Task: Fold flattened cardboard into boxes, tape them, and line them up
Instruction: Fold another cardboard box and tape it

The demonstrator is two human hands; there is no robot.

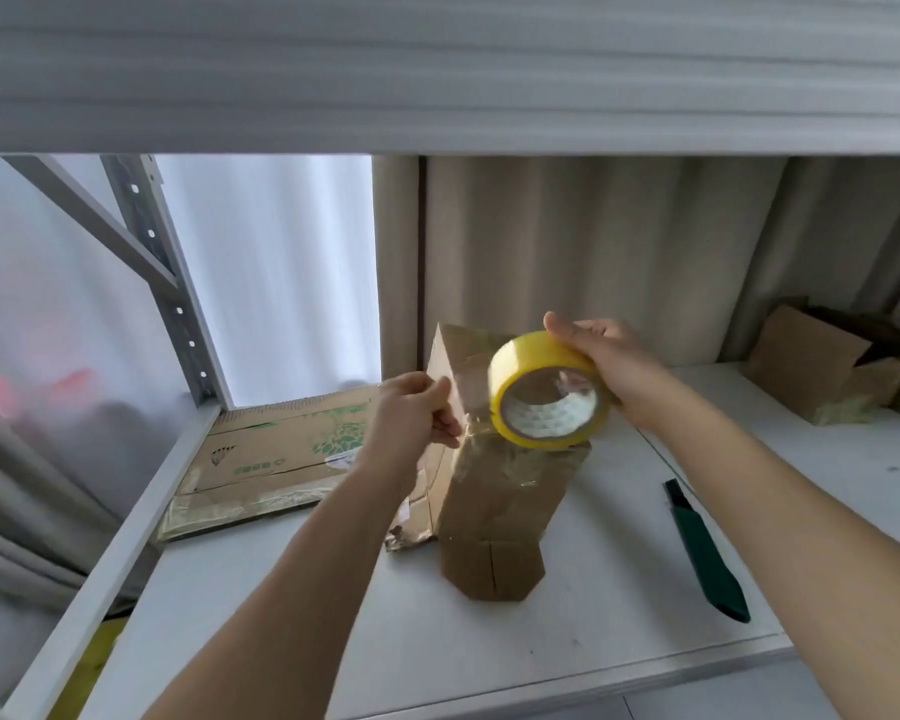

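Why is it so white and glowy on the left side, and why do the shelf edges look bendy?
In the head view, daylight through the pale curtain washes it out white; the stuff behind the plastic sheet looks blurry and pink; the wide-angle lens slants the shelf edges; the tape roll and left hand are slightly smeared, probably from motion.

Bright daylight thru the pale curtain (271,272) at left, slightly blown out. Soft shadows only, under the box (494,491). Top shelf (437,70) smeared w/ motion blur. Wide-angle bend at edges; left side hazy.
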